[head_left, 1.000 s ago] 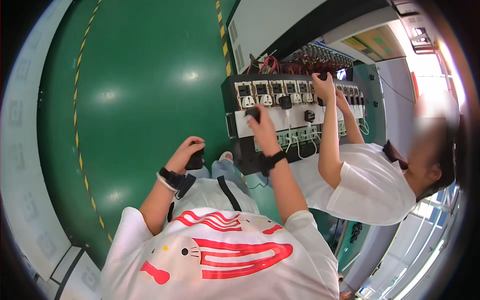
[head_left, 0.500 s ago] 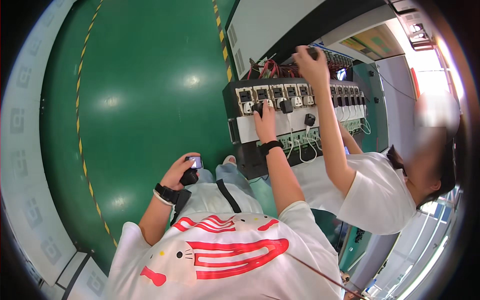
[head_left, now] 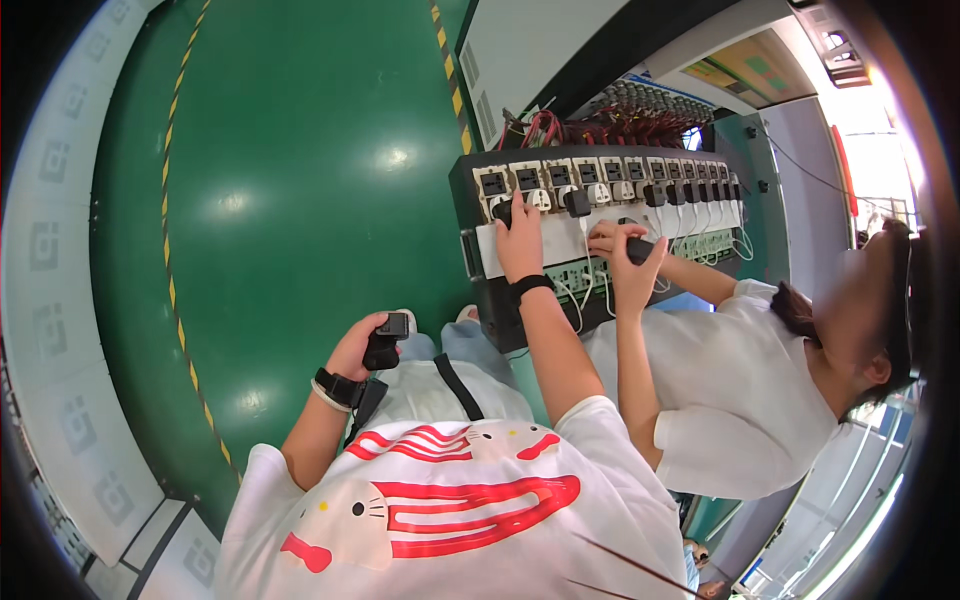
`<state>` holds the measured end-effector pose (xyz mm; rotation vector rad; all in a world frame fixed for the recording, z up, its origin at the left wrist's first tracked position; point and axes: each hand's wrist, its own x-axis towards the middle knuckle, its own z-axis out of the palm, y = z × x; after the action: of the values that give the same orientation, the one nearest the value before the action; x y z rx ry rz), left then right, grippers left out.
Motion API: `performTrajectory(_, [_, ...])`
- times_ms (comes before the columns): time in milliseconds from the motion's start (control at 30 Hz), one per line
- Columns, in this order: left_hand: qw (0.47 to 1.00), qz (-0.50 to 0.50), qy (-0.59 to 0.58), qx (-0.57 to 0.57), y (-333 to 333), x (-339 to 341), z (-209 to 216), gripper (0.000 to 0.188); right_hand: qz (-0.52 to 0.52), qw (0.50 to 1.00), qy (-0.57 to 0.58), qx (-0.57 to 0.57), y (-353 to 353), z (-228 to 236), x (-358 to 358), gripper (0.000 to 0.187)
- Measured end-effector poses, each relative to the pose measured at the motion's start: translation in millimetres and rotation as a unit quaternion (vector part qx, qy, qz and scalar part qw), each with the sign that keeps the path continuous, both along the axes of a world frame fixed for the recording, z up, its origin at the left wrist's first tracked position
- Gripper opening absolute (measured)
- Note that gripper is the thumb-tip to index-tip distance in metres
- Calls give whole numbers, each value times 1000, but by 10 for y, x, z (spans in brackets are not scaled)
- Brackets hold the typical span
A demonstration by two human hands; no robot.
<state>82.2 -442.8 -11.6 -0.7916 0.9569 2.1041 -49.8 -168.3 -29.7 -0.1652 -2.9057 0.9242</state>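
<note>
My left hand [head_left: 358,345] is closed round two black power adapters, held low in front of my body. The upper adapter [head_left: 393,325] shows a flat grey face, while the lower adapter [head_left: 381,353] is partly covered by my fingers. Out to the right, my right hand [head_left: 521,245] grips another black power adapter [head_left: 503,211] at the left end of a row of sockets [head_left: 495,183]. Whether its pins sit in a socket is hidden. Just right of my fingers, a white round socket [head_left: 539,199] shows, then a plugged-in black adapter [head_left: 577,203] with a white cable.
On my right a co-worker's hands [head_left: 630,285] hold a black block [head_left: 638,250] before the white panel [head_left: 490,250]. White cables [head_left: 607,290] hang over green circuit boards [head_left: 572,276]. Red wires [head_left: 545,128] run behind the sockets. Striped tape [head_left: 167,240] marks the green floor.
My right hand has shifted slightly left along the sockets with its adapter. My left hand has turned its adapters a little. The co-worker's raised hand has come down before the white panel.
</note>
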Motion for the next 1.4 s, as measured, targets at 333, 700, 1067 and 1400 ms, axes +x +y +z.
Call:
performTrajectory(333, [995,-40,67,57,166,-25,73,35,0,992,124,-30,9,310,612,56])
performTrajectory(700, [974,-114,36,193,451,-143,86,39,-207,977,42,-11,1183,-340,1930,17])
performTrajectory(1067, [988,-67,10,137,677,-89,197,32,-108,893,-406,-158,1326,-29,3299,34])
performTrajectory(1400, [944,-219,236,70,706,43,498,35,15,759,-175,-627,362,1457,2099,27])
